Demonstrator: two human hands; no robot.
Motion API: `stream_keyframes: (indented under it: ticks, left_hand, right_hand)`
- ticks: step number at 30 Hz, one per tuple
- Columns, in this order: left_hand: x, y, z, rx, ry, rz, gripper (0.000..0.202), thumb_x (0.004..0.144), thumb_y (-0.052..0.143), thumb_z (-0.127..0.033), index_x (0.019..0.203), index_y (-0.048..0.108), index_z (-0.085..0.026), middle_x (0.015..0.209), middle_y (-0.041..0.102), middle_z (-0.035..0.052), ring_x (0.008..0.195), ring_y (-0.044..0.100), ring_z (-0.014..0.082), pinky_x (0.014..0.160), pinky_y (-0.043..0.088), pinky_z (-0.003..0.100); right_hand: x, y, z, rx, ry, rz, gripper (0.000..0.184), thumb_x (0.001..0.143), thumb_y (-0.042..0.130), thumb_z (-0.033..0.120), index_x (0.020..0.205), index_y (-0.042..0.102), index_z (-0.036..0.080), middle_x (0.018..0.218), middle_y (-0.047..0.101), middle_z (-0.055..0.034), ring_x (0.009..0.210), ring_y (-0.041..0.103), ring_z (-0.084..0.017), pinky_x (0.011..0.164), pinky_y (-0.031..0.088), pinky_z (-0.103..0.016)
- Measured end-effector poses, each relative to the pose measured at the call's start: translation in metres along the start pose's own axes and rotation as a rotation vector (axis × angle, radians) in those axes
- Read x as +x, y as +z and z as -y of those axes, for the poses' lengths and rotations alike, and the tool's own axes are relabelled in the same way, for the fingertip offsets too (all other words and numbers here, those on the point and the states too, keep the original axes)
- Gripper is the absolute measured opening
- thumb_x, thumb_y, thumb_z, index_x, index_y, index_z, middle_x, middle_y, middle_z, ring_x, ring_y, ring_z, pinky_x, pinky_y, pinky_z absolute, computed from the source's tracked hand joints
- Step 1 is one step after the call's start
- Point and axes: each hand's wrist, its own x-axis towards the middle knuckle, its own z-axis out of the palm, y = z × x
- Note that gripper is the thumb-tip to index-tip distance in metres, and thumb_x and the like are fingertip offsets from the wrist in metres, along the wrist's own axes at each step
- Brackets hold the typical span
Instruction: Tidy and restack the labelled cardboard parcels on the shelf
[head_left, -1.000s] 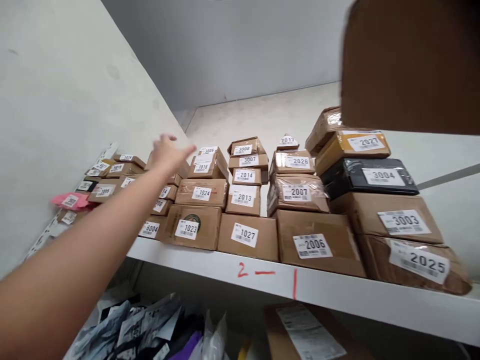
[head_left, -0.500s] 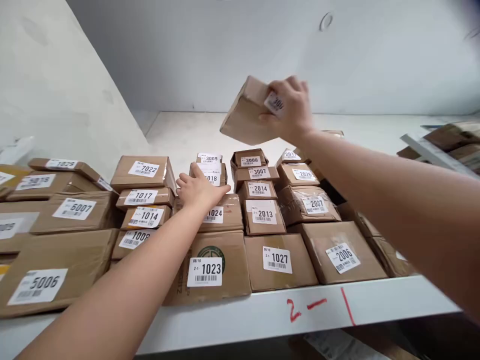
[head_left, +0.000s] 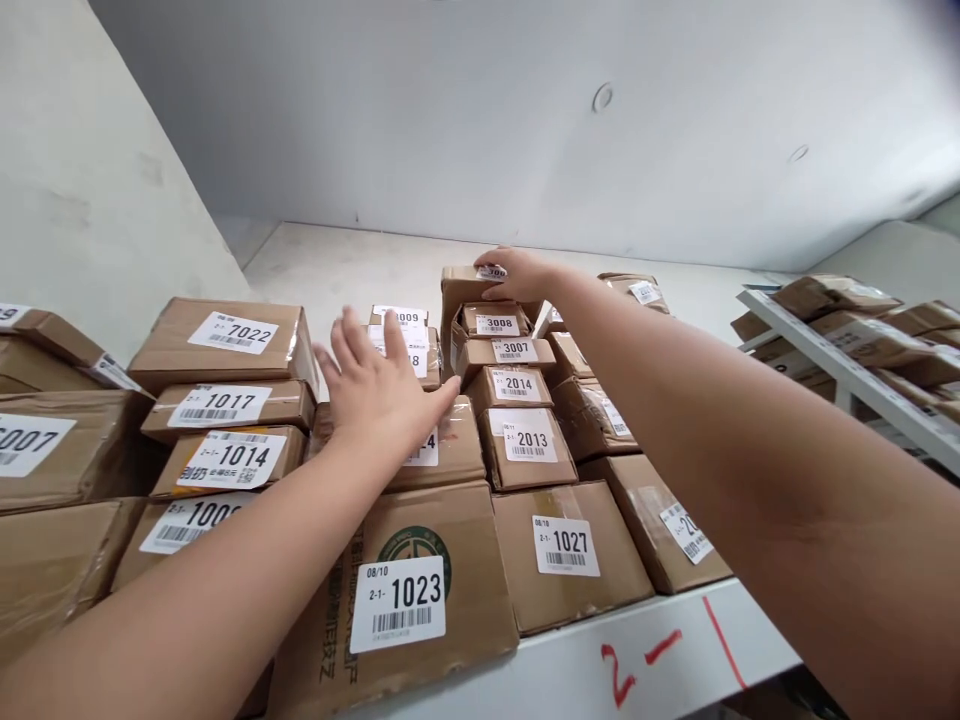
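Observation:
Stacks of brown cardboard parcels with white numbered labels fill a white shelf. My right hand reaches to the back and grips the top of a brown box standing behind the stack topped by parcel 3008. My left hand hovers with its fingers spread over the parcel labelled 1024, just in front of parcel 3009. Parcels 1023 and 1027 lie at the shelf's front edge.
Parcels 7022, 1017 and 1014 are stacked at the left. A second shelf with more parcels stands at the right. Red marks "2 —" are drawn on the shelf's front edge. Grey walls close the back and left.
My right hand has carried the brown box from up in the air down to the back, behind parcel 3008. My left hand has lifted slightly and spread its fingers. The view has moved closer.

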Motion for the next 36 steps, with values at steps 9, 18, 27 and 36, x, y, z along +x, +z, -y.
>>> stream_keyframes:
  ticks: [9, 18, 27, 36]
  left_hand:
    - [0.005, 0.004, -0.033, -0.005, 0.314, -0.039, 0.065, 0.081, 0.045, -0.053, 0.132, 0.046, -0.014, 0.145, 0.037, 0.02, 0.142, 0.022, 0.0365, 0.118, 0.01, 0.062]
    - [0.014, 0.01, -0.036, 0.072, 0.385, -0.016, 0.06, 0.085, 0.042, -0.052, 0.124, 0.054, -0.008, 0.138, 0.046, 0.0179, 0.136, 0.028, 0.0362, 0.117, 0.012, 0.064]
    - [0.015, 0.013, -0.047, 0.06, 0.33, 0.057, 0.063, 0.085, 0.04, -0.053, 0.124, 0.055, -0.006, 0.135, 0.047, 0.019, 0.133, 0.031, 0.0381, 0.117, 0.015, 0.063]
    - [0.013, 0.009, -0.044, 0.064, 0.296, 0.081, 0.062, 0.086, 0.037, -0.055, 0.124, 0.055, -0.01, 0.135, 0.046, 0.0202, 0.134, 0.031, 0.0385, 0.116, 0.017, 0.061]
  right_hand:
    - [-0.005, -0.003, 0.005, 0.059, -0.056, 0.008, 0.054, 0.079, 0.068, 0.016, 0.131, 0.052, 0.014, 0.134, 0.051, -0.0128, 0.122, 0.048, -0.028, 0.107, 0.039, -0.042]
    - [-0.009, -0.006, -0.004, 0.179, 0.069, 0.052, 0.062, 0.079, 0.071, 0.022, 0.135, 0.047, 0.017, 0.133, 0.053, -0.0112, 0.117, 0.052, -0.025, 0.104, 0.042, -0.039]
    - [-0.01, 0.003, -0.011, 0.267, 0.149, -0.011, 0.067, 0.072, 0.074, 0.03, 0.132, 0.045, 0.018, 0.129, 0.052, -0.014, 0.114, 0.052, -0.028, 0.098, 0.045, -0.043]
    - [-0.017, 0.009, -0.028, 0.262, 0.458, -0.087, 0.065, 0.087, 0.047, 0.052, 0.136, 0.042, 0.009, 0.136, 0.049, -0.0215, 0.122, 0.048, -0.036, 0.1, 0.041, -0.05]
